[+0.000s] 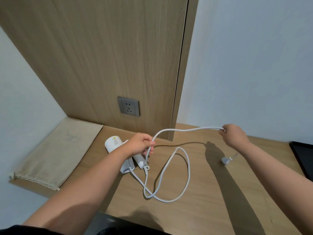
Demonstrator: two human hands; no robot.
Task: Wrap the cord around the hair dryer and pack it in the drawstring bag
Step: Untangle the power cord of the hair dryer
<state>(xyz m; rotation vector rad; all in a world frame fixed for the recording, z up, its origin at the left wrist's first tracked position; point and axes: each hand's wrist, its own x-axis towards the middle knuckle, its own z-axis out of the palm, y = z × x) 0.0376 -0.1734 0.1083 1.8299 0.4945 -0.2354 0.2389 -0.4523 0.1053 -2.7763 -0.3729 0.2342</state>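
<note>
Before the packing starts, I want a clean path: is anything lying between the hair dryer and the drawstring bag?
Nothing visible: only bare desk separates the hair dryer from the drawstring bag on its left.

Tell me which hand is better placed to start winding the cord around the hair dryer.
Probably the right hand: it pinches the cord out in the air, free to carry it. The left hand grips the cord by the hair dryer, anchoring it.
</note>
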